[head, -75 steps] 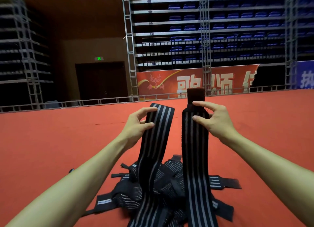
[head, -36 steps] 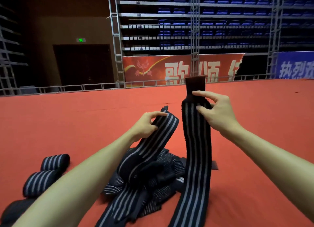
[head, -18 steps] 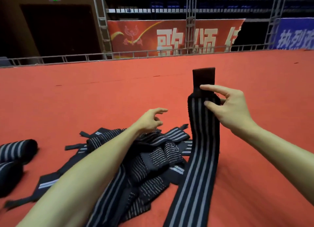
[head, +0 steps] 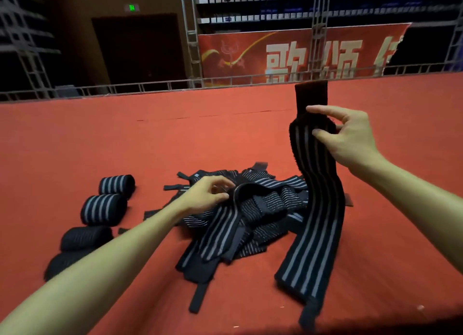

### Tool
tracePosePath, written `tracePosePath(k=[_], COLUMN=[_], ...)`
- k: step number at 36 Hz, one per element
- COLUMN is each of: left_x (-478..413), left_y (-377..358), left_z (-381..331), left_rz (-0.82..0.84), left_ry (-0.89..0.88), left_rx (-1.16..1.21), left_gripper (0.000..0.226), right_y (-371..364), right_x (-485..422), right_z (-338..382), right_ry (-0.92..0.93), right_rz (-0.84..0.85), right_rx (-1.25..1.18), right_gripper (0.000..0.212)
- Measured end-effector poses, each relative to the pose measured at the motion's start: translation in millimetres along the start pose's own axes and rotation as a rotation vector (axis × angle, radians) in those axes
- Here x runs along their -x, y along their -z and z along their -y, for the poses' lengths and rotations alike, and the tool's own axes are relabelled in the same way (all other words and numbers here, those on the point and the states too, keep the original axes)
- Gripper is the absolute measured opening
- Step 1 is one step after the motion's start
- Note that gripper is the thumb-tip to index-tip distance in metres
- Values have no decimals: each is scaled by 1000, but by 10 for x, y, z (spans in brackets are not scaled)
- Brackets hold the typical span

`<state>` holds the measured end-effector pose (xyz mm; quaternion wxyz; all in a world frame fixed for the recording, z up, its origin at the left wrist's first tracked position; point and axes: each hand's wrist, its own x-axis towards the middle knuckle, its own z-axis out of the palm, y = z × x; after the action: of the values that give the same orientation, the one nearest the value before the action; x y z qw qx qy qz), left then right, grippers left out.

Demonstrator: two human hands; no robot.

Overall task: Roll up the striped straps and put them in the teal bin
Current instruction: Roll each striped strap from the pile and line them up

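My right hand [head: 350,139] pinches the upper end of a long black strap with grey stripes [head: 318,209], holding it upright; its lower end trails on the red floor. My left hand [head: 205,196] is down on a tangled pile of striped straps [head: 250,209], its fingers pinching the folded edge of one strap there. Several rolled straps [head: 104,209] lie in a row on the floor at the left. No teal bin is in view.
The red carpeted floor [head: 125,139] stretches to a metal railing [head: 150,86] at the back. Behind it stand scaffolding, a red banner [head: 288,53] and dark seating.
My left hand let go of the second strap it was holding up, dropped to the pile and now pinches a strap there. The view tilted down, bringing the rolled straps into sight.
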<state>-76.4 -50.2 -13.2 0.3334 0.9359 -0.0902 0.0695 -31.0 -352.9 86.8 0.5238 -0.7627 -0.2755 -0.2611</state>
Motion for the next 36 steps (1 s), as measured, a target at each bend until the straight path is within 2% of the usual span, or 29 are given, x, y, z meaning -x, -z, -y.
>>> tracePosePath(k=[7, 14, 21, 25, 36], left_x=[634, 735, 732, 755, 670], left_y=[-200, -264, -169, -187, 171], left_z=[159, 149, 118, 92, 44], left_rz=[100, -30, -21, 23, -86], left_ry=[78, 146, 129, 53, 57], left_rx=[-133, -147, -14, -38, 165], left_gripper=[31, 33, 33, 33, 30], right_y=[-153, -152, -75, -78, -274], right_x=[102, 176, 185, 202, 406], right_z=[286, 384, 384, 383, 307], right_ry=[16, 30, 33, 29, 58], right_rz=[31, 31, 41, 46, 95], right_rx=[18, 46, 56, 47, 92], right_gripper=[48, 49, 47, 47, 48])
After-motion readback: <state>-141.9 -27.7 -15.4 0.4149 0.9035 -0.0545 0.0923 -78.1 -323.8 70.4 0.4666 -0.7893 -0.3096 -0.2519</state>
